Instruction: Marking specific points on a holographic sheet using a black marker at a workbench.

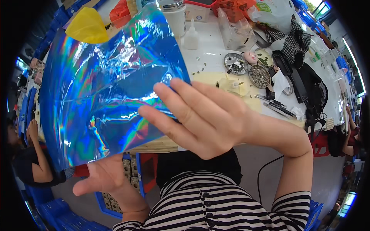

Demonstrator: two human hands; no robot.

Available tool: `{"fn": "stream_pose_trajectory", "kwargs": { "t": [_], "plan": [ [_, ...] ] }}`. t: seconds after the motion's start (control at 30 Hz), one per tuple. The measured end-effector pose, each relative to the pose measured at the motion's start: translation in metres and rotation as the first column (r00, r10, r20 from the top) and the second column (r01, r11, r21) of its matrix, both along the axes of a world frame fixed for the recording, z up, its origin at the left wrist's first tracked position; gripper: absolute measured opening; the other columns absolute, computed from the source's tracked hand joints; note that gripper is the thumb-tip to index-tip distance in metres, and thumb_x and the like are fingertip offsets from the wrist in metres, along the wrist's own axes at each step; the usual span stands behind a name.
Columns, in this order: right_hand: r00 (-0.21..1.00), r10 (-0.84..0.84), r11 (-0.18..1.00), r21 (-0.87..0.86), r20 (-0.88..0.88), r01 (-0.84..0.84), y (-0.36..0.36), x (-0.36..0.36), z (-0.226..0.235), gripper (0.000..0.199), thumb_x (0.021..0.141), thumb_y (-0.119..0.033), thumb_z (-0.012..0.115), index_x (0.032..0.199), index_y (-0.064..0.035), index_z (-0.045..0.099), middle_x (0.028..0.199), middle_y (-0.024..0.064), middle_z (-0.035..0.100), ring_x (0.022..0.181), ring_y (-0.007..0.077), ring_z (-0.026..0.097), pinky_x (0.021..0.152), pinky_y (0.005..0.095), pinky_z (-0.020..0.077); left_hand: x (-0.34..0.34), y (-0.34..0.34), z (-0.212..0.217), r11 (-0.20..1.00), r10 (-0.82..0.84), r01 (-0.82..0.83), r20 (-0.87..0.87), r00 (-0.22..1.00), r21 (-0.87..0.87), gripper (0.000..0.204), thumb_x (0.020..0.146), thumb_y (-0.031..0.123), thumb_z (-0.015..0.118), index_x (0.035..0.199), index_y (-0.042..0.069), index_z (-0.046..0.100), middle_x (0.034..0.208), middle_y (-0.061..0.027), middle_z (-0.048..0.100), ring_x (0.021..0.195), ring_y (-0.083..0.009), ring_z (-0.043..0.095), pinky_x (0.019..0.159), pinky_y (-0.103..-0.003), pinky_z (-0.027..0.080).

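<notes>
A large blue holographic film sheet or bag (127,88), shiny and creased, is held up at the left above the table's front edge; I cannot tell which it is. My right hand (204,119) grips its right side, with several fingers across the front and the thumb out of sight. Below the film's lower edge is my left hand (104,177), palm up and thumb stretched out to the side. The film hides the tips of its other fingers, and nothing shows gripped in it.
On the white table (204,63) stand a white dropper bottle (191,36) and a lidded jar (173,17). Round tins (259,76) of small bits, pens (281,109), a black case (295,82) and plastic bags (271,15) crowd the right. A yellow piece (86,27) lies beyond the film.
</notes>
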State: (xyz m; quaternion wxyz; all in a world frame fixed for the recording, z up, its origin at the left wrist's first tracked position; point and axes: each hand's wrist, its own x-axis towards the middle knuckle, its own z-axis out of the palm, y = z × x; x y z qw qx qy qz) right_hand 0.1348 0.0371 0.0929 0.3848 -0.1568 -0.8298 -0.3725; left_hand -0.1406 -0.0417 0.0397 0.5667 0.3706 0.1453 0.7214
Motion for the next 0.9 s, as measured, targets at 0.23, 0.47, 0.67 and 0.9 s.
{"fn": "stream_pose_trajectory", "kwargs": {
  "t": [0.23, 0.47, 0.67, 0.9],
  "plan": [
    [0.995, 0.066, 0.764, -0.646, 0.07, -0.005, -0.049, 0.006, -0.065, 0.036, 0.087, -0.014, 0.067, 0.123, -0.013, 0.07, 0.125, 0.0142, 0.065, 0.112, 0.029, 0.065, 0.089, 0.0401, 0.0572, 0.027, -0.072, -0.063, 0.765, 0.234, -0.241, -0.091, 0.968, -0.598, 0.041, 0.108, 0.019, 0.045, 0.146, 0.004, 0.041, 0.14, -0.0151, 0.056, 0.125, -0.0278, 0.059, 0.101, -0.049, 0.056],
    [0.998, -0.052, 0.599, -0.801, -0.027, 0.01, -0.084, 0.017, -0.095, 0.039, 0.077, -0.014, 0.076, 0.116, -0.01, 0.071, 0.124, 0.012, 0.064, 0.111, 0.0305, 0.063, 0.091, 0.0427, 0.0546, 0.028, -0.097, -0.088, 0.778, 0.091, -0.2, -0.208, 0.974, -0.596, 0.034, 0.103, 0.004, 0.05, 0.137, 0.004, 0.049, 0.126, -0.0115, 0.062, 0.112, -0.0249, 0.066, 0.086, -0.046, 0.063],
    [0.99, -0.114, 0.599, -0.801, -0.087, -0.001, -0.095, 0.011, -0.098, 0.042, 0.069, -0.013, 0.083, 0.11, -0.011, 0.074, 0.115, 0.0086, 0.067, 0.102, 0.0281, 0.065, 0.087, 0.0432, 0.0551, 0.043, -0.088, -0.096, 0.763, 0.027, -0.078, -0.089, 0.996, -0.642, 0.033, 0.102, 0.002, 0.053, 0.134, 0.007, 0.052, 0.125, -0.0091, 0.062, 0.109, -0.0239, 0.067, 0.082, -0.043, 0.063],
    [0.991, -0.102, 0.581, -0.814, -0.091, -0.015, -0.095, -0.002, -0.094, 0.039, 0.069, -0.015, 0.084, 0.107, -0.0121, 0.075, 0.11, 0.0062, 0.068, 0.1, 0.0263, 0.065, 0.087, 0.0435, 0.0547, 0.052, -0.088, -0.095, 0.793, 0.015, -0.226, -0.353, 0.936, -0.565, 0.026, 0.099, 0.002, 0.059, 0.124, 0.0, 0.057, 0.11, -0.0138, 0.068, 0.091, -0.0229, 0.069, 0.075, -0.037, 0.06]
  ]
}}
